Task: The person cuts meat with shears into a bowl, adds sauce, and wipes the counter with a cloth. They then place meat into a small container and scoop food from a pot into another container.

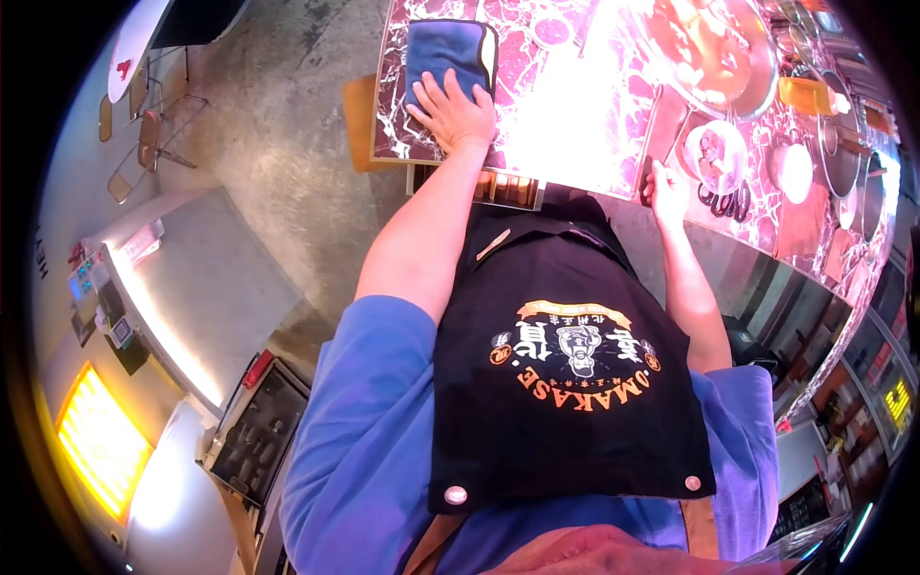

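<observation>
My left hand (450,115) lies flat with its fingers spread on a folded dark blue cloth (446,48) at the left end of the marbled table (565,134). Near the table's front edge, the fingers of my right hand (666,195) are curled at the dark handle (648,174) of what looks like a broad-bladed knife (666,120). The blade points away from me and is washed out by glare. Just right of it stands a clear round container (717,156) with some food-like contents, and black-handled scissors (725,201) lie close by.
A large round tray (714,48) of reddish food sits at the back right. Beyond the right hand are a bottle of yellow liquid (810,97), a white round container (793,172) and dark pans (843,144). A drawer (508,189) shows under the table's front edge.
</observation>
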The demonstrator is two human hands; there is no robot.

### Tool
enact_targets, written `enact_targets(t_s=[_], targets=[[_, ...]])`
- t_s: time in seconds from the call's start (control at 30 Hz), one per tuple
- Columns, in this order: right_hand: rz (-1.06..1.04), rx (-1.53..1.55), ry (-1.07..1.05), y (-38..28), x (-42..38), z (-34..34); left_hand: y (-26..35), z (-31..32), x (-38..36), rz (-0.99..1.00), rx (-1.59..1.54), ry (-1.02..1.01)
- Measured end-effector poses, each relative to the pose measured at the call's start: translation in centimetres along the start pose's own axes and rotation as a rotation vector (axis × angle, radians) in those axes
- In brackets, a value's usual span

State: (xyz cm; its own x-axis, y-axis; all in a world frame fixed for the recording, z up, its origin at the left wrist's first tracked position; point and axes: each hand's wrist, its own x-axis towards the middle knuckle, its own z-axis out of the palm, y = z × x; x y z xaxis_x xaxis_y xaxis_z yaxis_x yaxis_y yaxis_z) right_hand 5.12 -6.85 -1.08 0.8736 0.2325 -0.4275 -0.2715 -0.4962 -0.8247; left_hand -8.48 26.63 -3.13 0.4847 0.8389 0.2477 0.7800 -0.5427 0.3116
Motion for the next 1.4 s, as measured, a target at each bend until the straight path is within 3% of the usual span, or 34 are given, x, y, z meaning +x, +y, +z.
enact_targets(t_s=[1.4], targets=[[-0.002,0.033,0.036,0.51,-0.41,0.63,0.12,-0.16,0.10,-0.008,-0.030,-0.063]])
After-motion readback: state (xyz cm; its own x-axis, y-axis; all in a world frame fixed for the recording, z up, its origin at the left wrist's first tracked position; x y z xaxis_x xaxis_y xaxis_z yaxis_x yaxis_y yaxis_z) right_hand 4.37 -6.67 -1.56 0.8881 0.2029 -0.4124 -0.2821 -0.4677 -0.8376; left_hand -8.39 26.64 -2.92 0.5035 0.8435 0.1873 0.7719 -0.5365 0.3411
